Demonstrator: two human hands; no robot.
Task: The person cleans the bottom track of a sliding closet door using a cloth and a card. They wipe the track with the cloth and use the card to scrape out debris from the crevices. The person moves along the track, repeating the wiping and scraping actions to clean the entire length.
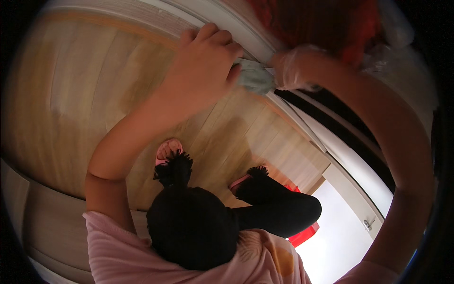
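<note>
My left hand is closed, its fingers curled at the pale ledge. Between its thumb and forefinger is one end of a grey-green cloth, which looks bunched. The cloth's other end reaches my right hand. Clear plastic, like a thin glove or bag, wraps that hand. Its fingers look bent and closed, but blur and plastic hide what they grip. Beyond my right wrist hangs something dark red, too blurred to name.
Below is a wood-plank floor, with my feet in pink slippers. A red object lies beside my bent knee. To the right stands a white panel with a small metal fitting. Pale furniture is at the lower left.
</note>
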